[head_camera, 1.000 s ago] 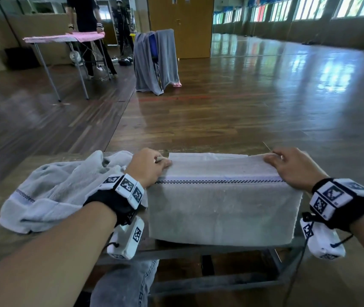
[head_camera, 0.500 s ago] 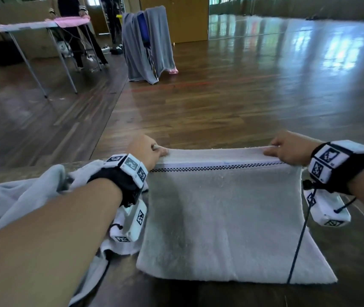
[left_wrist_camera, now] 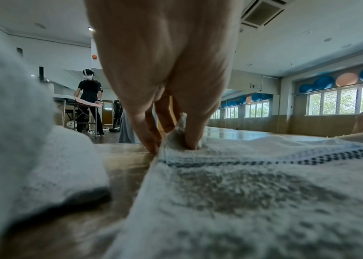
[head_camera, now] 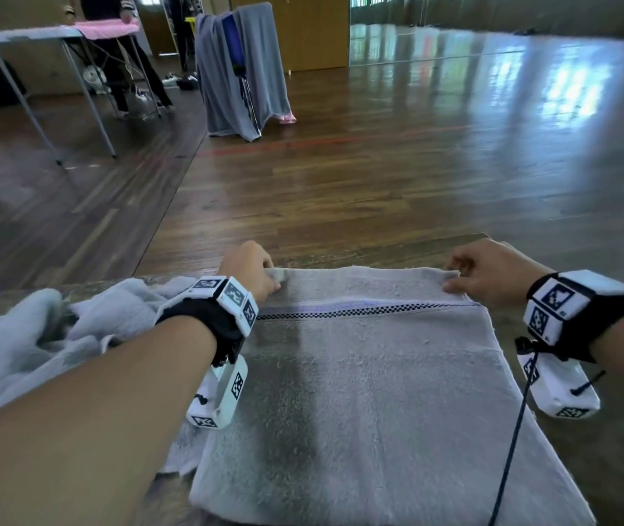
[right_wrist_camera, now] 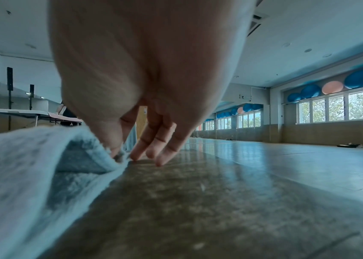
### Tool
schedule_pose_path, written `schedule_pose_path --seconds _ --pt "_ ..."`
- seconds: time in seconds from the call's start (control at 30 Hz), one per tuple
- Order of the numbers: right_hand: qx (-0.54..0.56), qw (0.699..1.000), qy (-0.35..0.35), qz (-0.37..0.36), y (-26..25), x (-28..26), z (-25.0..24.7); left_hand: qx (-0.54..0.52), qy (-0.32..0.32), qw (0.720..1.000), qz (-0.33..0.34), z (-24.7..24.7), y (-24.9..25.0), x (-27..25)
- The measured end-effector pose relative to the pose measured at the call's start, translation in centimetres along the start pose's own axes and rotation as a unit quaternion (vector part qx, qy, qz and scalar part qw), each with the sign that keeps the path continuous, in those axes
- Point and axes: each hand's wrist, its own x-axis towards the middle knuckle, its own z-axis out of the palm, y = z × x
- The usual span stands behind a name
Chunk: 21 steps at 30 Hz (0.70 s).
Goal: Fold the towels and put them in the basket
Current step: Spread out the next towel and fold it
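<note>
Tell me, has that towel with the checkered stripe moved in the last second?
Yes. The towel has been pulled farther onto the table; earlier its near half hung over the table's front edge, now it lies flat.

Ahead of you a chair point(head_camera: 240, 66) draped in grey cloth stands on the glossy wooden floor point(head_camera: 397, 176). To its left, a person in black point(left_wrist_camera: 89, 98) stands at a folding table point(head_camera: 29, 36) with a pink cloth point(head_camera: 107, 26) on it. Blue and pink exercise balls point(right_wrist_camera: 333, 85) line the wall above the windows point(right_wrist_camera: 331, 108).
</note>
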Motion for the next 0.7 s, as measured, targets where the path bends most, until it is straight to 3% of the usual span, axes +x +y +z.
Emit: schedule_pose_path --seconds 0.23,0.37,0.7 --pt "-0.022 0.999 -0.020 -0.022 -1.2 0.2 0.3 -0.007 -0.058 0.998 0.008 -1.3 0.6 -0.7" --pt "-0.021 0.999 -0.015 -0.020 -2.3 0.0 0.4 -0.023 -0.059 0.998 -0.003 -2.1 1.1 -1.2" --pt "0.133 0.987 0.069 -0.060 -2.0 -2.5 -2.5 -0.021 -0.053 0.998 -0.005 -5.8 0.7 -3.3"
